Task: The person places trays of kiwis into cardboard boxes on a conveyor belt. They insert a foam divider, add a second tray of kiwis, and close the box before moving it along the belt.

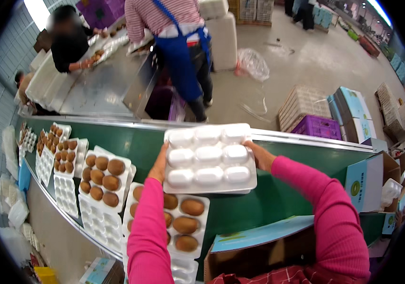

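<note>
My left hand [158, 164] and my right hand [260, 156] grip opposite sides of a white molded plastic fruit tray [209, 158]. Several rounded domes face upward on it, and a second rim shows just under its near edge. Whatever lies beneath the domes is hidden. Below my left forearm, a tray of brown kiwifruit [185, 225] rests on the green conveyor belt [277, 198], partly covered by my sleeve. Close to my body stands an open cardboard box [259, 254] with a light-blue printed flap; its inside is dark.
Leftward along the belt lie more kiwifruit trays [97, 174] and hollow tray halves [100, 222]. Another printed box [367, 184] stands at right. A metal rail [295, 136] edges the belt. Beyond it are a person in a blue apron [181, 60], a metal table [99, 96] and a purple crate [318, 127].
</note>
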{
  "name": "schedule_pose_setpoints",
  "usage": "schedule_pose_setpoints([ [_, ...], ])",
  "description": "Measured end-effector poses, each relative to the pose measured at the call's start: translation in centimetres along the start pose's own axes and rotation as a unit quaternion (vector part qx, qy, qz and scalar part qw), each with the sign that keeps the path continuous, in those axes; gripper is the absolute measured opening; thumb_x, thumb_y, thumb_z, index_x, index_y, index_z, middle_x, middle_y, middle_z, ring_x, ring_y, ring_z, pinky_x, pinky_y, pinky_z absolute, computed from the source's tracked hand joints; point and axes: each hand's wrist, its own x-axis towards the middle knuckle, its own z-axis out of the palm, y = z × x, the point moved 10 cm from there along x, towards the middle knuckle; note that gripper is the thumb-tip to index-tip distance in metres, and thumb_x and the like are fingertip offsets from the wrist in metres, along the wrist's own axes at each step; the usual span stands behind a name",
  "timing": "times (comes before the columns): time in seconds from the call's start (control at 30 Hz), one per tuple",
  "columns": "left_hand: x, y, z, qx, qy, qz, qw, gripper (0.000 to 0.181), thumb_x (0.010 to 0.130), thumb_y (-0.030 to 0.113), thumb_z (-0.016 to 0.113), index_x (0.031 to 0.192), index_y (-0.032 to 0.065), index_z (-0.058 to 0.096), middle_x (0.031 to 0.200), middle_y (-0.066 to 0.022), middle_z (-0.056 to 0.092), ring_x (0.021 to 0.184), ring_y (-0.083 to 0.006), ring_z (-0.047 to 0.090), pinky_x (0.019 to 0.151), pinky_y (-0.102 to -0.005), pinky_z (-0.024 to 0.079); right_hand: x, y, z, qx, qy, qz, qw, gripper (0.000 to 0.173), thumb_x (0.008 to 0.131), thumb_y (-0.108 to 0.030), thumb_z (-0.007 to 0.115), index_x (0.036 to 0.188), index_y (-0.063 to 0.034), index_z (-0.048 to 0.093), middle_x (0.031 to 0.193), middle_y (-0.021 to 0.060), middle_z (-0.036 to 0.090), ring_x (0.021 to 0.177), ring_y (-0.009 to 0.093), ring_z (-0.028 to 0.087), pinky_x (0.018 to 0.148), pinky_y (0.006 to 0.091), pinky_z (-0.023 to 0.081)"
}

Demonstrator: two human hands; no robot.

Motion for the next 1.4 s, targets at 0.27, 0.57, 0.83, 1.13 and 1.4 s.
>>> schedule_pose_setpoints([
  [0.27,-11.9,10.6,17.2,0.141,-0.074,0.174,0.972,0.055,0.083,0.043,0.039,0.122,0.0053,0.034,0.116,-0.0089,0.043,0.105,-0.0175,0.044,0.088,-0.0293,0.037,-15.5,-10.6,-4.5,0.096,0.032,-0.224,0.969,0.045,0.075,-0.030,0.048,0.112,-0.0058,0.039,0.104,0.0088,0.047,0.095,0.018,0.047,0.078,0.0301,0.042],
  [0.57,-34.6,4.1,12.2,0.400,0.149,0.444,0.788,0.047,0.088,0.038,0.027,0.122,0.0041,0.028,0.116,-0.0111,0.039,0.101,-0.0218,0.045,0.083,-0.0322,0.041,-43.8,-1.7,-1.5,0.060,0.149,-0.464,0.871,0.055,0.071,-0.019,0.052,0.119,-0.0009,0.033,0.110,0.0084,0.045,0.101,0.016,0.044,0.087,0.0284,0.035],
  [0.83,-31.0,-11.3,12.2,0.037,-0.045,0.016,0.998,0.049,0.087,0.042,0.029,0.120,0.0059,0.035,0.114,-0.0083,0.045,0.102,-0.0200,0.047,0.086,-0.0321,0.039,-37.3,8.2,-1.4,-0.068,0.231,-0.235,0.942,0.054,0.070,-0.026,0.047,0.113,0.0063,0.036,0.102,0.0134,0.050,0.089,0.020,0.049,0.076,0.0274,0.040],
  [1.13,-30.8,-5.5,16.7,0.712,0.105,0.409,0.561,0.060,0.071,0.034,0.060,0.113,-0.0023,0.037,0.112,-0.0214,0.043,0.105,-0.0357,0.039,0.090,-0.0356,0.031,-39.6,3.6,4.1,-0.693,0.387,-0.375,0.478,0.050,0.074,-0.029,0.048,0.109,0.0058,0.040,0.105,0.0244,0.043,0.097,0.039,0.043,0.080,0.0453,0.036],
  [1.4,-33.4,-14.2,11.6,0.115,-0.057,0.001,0.992,0.062,0.081,0.058,0.026,0.124,0.0135,0.028,0.110,-0.0082,0.046,0.097,-0.0211,0.047,0.078,-0.0351,0.043,-43.1,9.0,-6.3,-0.518,0.307,-0.255,0.757,0.022,0.068,-0.016,0.047,0.067,0.0063,0.050,0.064,0.0266,0.052,0.064,0.041,0.052,0.062,0.0439,0.044],
])
